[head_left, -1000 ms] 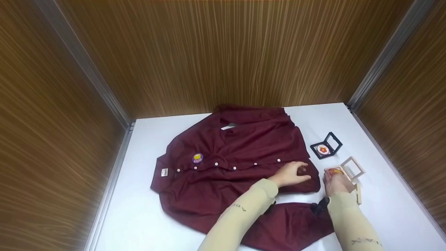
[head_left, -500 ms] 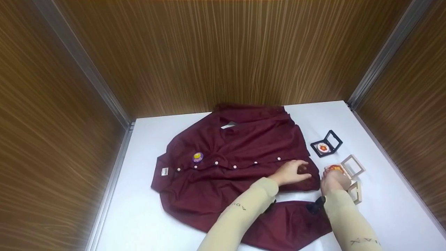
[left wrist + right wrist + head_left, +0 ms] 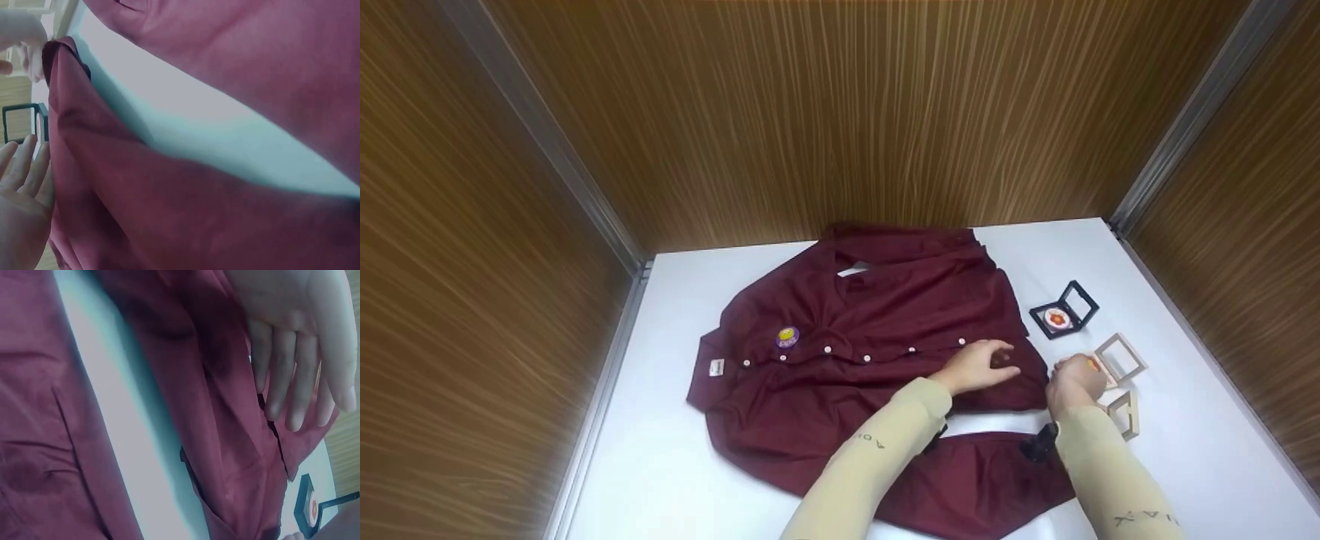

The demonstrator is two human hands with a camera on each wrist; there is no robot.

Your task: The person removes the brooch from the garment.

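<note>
A maroon button-up shirt (image 3: 900, 307) lies spread on the white table, collar to the left. My left hand (image 3: 975, 365) is over its lower front near the hem, fingers apart and relaxed around nothing. In the left wrist view that hand (image 3: 25, 216) shows its palm side. My right hand (image 3: 1076, 382), fingers bent, is at the hem's right edge and covers part of a light wooden case (image 3: 1121, 360) with its lid up. An orange badge (image 3: 1093, 364) in that case peeks out beside the hand. I cannot tell whether the right fingers pinch anything.
A black case (image 3: 1065, 311) with a raised lid holds a round flower badge (image 3: 1058, 319). A second wooden case (image 3: 1126, 415) stands right of the right wrist. A purple and yellow badge (image 3: 787, 337) is on the shirt's chest. Wood-grain panels (image 3: 840, 112) enclose the table.
My right hand has shifted slightly left and its fingers have drawn in, uncovering more of the nearer wooden case. The left hand has moved a little left over the shirt.
</note>
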